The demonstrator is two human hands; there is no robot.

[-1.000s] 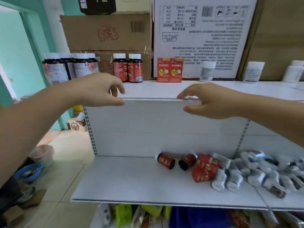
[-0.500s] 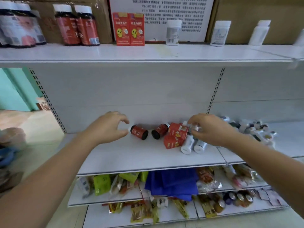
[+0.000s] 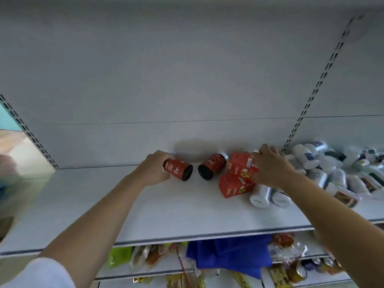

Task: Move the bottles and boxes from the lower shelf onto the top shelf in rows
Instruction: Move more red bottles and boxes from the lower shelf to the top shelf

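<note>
Single head-worn wide-angle view, looking forward and down, close to the lower shelf [image 3: 166,215], shelf back panel [image 3: 187,69] filling the upper frame.

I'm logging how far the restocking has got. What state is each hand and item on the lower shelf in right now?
Left hand: closed around the left red bottle.
Left red bottle: on its side, gripped.
Second red bottle: on its side, untouched.
Right hand: fingers on the upper red box.
Upper red box: tilted, under the fingers.
Lower red box: lying flat.
White bottles: toppled in a pile.
</note>
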